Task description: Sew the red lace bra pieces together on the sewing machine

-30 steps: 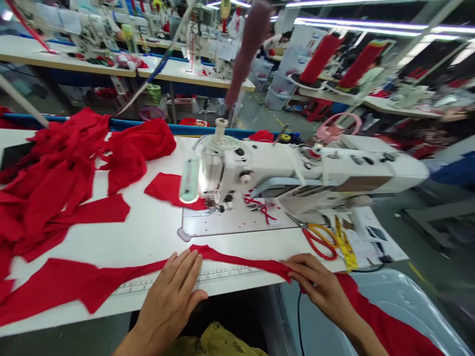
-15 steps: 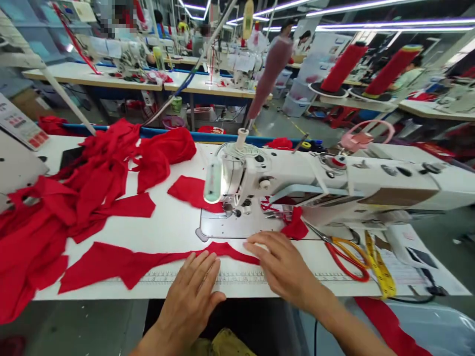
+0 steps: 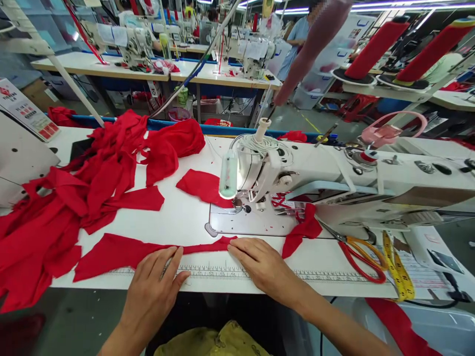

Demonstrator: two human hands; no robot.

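A long red fabric piece [image 3: 117, 251], wide at its left end and narrow to the right, lies along the table's front. My left hand [image 3: 156, 284] rests palm down over its narrow part, fingers stretched and thumb apart. At the narrow right end, my right hand [image 3: 265, 264] pinches the cloth between its fingertips; what lies under that palm is hidden. Behind the hands stands a white sewing machine [image 3: 319, 173]. A separate red piece [image 3: 202, 188] reaches its needle area. Another red scrap [image 3: 302, 232] lies right of the needle plate.
A large heap of red cloth [image 3: 63, 202] covers the left side. Orange-and-red-handled scissors [image 3: 365, 259] and a yellow tape measure [image 3: 399, 269] lie at right. A printed ruler scale [image 3: 218, 273] runs along the front edge. Red thread cones [image 3: 376, 49] stand behind the machine.
My left hand has slid left along the red fabric piece. My right hand has come down onto its narrow end, which now looks straighter. The camera view has shifted too.
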